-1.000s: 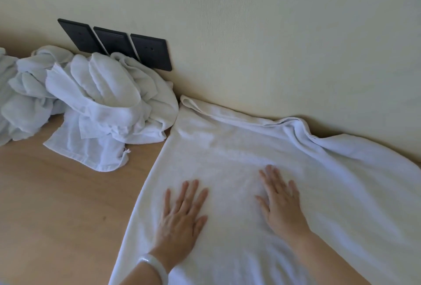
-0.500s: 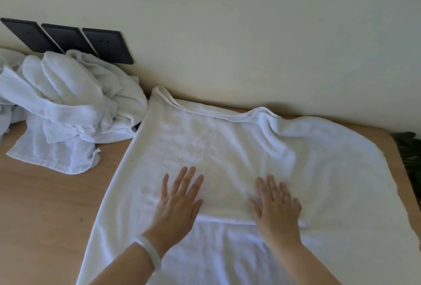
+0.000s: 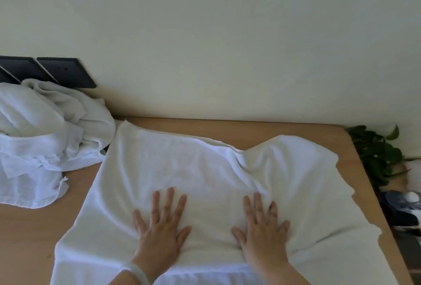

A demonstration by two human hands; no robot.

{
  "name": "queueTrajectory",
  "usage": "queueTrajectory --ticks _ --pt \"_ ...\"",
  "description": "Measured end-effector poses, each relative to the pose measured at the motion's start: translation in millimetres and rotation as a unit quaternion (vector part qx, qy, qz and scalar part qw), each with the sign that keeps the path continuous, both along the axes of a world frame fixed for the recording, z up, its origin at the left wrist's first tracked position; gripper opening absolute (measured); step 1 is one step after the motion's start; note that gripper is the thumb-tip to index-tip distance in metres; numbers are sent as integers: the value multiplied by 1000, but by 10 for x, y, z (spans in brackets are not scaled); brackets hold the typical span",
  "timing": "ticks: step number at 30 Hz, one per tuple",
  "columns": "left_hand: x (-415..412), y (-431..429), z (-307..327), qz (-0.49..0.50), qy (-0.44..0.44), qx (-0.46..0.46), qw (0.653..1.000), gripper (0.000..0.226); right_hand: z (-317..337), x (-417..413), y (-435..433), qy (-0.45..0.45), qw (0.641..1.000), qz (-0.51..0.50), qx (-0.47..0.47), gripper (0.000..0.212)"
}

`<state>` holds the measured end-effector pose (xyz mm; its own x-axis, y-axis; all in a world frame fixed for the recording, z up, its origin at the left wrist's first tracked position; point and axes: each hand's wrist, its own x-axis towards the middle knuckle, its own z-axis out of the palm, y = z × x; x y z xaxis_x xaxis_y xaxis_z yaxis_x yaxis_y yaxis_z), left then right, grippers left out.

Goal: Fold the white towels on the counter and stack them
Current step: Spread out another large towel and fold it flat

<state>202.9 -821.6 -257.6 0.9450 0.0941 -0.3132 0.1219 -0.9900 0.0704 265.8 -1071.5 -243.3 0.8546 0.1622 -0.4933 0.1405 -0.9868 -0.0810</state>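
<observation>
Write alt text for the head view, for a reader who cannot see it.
A left hand and a right hand press flat, fingers spread, on a white towel laid over a wooden counter. A crumpled pile of more white towels lies at the left, below dark wall plates; a green plant shows past the counter's right edge.

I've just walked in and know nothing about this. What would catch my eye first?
The left hand and right hand press flat, fingers spread, on a big white towel laid across the wooden counter. To the left, a crumpled heap of white towels sits against the wall, below black wall plates.
</observation>
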Motion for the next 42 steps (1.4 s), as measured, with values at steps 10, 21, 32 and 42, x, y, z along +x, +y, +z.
queueTrajectory --ticks 10,21,32,42 --pt "1132 -187 451 -40 -91 -62 993 54 715 1520 -970 -142 913 -299 239 38" --pt "2462 -940 606 -134 22 -84 987 40 605 2539 -1366 76 949 -290 98 35" --pt "2827 -783 579 -77 -75 -128 986 29 630 2356 -1685 -62 961 -115 244 26" --pt "2781 -582 552 -66 -68 -168 981 24 523 2407 -1569 28 936 -184 298 59"
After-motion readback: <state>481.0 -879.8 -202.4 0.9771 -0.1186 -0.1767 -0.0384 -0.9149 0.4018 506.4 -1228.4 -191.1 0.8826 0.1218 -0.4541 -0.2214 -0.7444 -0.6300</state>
